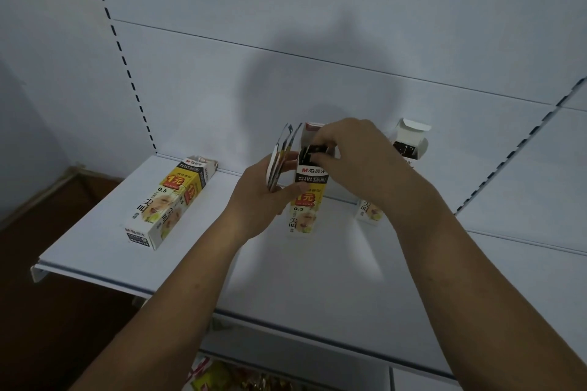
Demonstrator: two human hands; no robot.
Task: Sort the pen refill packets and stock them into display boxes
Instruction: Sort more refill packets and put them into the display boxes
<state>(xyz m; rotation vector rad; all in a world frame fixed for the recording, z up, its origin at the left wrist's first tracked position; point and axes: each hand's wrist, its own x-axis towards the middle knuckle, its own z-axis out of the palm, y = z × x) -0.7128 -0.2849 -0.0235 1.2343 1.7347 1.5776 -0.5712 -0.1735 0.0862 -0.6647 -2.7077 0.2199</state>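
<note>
The left hand [254, 197] grips a fan of packets [279, 155] beside the middle box [305, 200] on the shelf [95, 247]. The right hand [355, 152] pinches dark packets [313, 149] at its top, half hiding the right box [409, 143].

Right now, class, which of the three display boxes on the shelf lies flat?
The leftmost box, untouched at the left end of the shelf. The middle box and the right box stand upright.

The left hand [257, 197] and right hand [359, 155] curl, gripping.
</note>
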